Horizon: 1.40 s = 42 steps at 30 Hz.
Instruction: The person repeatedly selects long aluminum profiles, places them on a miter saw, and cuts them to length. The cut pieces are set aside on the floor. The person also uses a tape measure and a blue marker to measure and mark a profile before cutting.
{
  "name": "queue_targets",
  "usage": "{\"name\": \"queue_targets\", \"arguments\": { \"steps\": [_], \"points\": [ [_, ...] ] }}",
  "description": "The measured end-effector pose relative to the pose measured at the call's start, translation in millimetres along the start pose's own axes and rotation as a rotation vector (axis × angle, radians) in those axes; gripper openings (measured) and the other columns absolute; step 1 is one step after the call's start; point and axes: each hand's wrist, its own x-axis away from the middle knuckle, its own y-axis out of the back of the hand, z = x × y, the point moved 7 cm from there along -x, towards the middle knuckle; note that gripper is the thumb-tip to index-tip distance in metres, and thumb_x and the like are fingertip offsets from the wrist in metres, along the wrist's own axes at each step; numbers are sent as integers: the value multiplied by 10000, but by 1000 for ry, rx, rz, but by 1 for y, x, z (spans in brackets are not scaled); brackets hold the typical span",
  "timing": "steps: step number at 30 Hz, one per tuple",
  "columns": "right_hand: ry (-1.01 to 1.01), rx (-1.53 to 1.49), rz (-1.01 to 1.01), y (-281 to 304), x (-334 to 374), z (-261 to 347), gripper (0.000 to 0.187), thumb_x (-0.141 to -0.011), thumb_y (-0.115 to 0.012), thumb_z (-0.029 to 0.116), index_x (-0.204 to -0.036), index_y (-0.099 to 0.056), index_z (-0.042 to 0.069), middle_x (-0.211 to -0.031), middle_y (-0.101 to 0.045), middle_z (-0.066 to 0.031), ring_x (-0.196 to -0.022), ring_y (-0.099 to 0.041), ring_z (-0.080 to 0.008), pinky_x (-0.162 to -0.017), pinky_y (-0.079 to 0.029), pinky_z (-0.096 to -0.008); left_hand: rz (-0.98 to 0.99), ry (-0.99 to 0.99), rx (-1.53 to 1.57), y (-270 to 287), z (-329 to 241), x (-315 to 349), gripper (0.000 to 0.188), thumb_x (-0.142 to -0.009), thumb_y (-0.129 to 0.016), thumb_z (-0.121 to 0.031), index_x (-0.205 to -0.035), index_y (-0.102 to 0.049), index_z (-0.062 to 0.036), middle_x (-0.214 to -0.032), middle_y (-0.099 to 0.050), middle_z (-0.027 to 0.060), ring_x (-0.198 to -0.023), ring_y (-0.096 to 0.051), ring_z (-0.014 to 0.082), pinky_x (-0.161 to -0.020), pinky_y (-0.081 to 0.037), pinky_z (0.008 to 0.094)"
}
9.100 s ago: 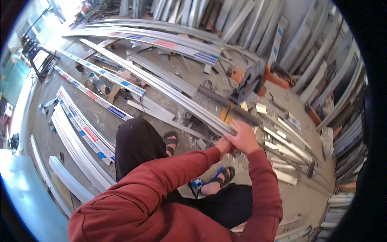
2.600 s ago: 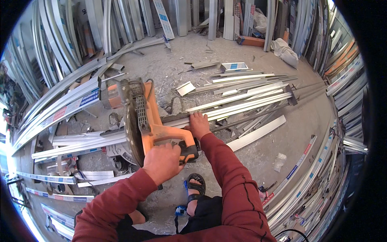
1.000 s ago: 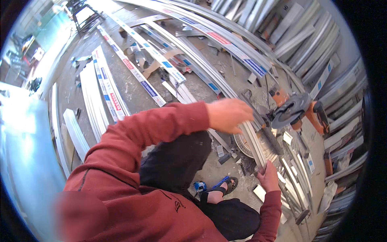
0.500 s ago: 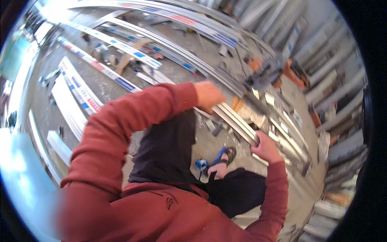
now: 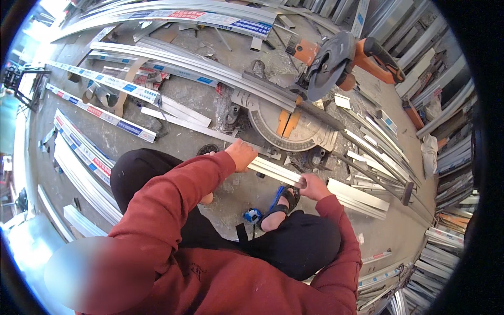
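Low in front of me, both hands grip a short, pale metal profile point(image 5: 274, 169) with long grooves. My left hand point(image 5: 241, 155) is closed around its left end, and my right hand point(image 5: 313, 187) pinches the right end. Just beyond it stands a mitre saw with a round grey base point(image 5: 262, 118) and an orange insert. Its orange body and grey blade guard point(image 5: 329, 65) are raised at the far right of the base. Against the saw fence rests a long silver profile point(image 5: 210, 73) that runs off to the left. The profile's ends are partly hidden by my fingers.
Wrapped long profiles point(image 5: 100, 113) lie on the floor to the left. Short offcuts point(image 5: 357, 197) are piled right of my right hand. A blue tape measure point(image 5: 252, 215) sits beside my sandalled foot point(image 5: 275, 215). Stacks of profiles point(image 5: 446, 184) line the right side.
The view has shifted, showing more of the saw base. Both hands, still on the short profile, appear lower and further left, and the piece lies at a flatter slant.
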Motion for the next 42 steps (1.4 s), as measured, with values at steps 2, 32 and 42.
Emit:
{"name": "queue_targets", "arguments": {
  "steps": [2,32,42],
  "points": [
    [-27,18,-27,-17,-9,-15,256,-663,-733,171,-844,-608,39,-821,-635,-179,-817,-628,-373,-710,-503,-452,-111,-32,110,9,10,-8,714,-703,-797,-493,-1239,-596,-66,-1054,-674,133,-1034,-634,309,-904,-495,422],
    [89,-1472,104,12,-23,66,886,-852,-682,554,-1478,-332,33,-1320,-560,-149,-1189,-564,-258,-939,-488,-395,-923,877,2333,-4,83,-43,182,-914,-666,-150,-1055,-581,-73,-957,-636,49,-837,-638,211,-729,-546,358],
    [318,-1671,-707,59,103,17,523,-994,-493,465,-1311,-515,50,-1270,-615,-155,-1120,-612,-311,-905,-529,-469,-915,676,2634,14,13,-43,190,-929,-643,-257,-973,-590,-80,-930,-601,61,-811,-591,205,-768,-537,353]
  ]
}}
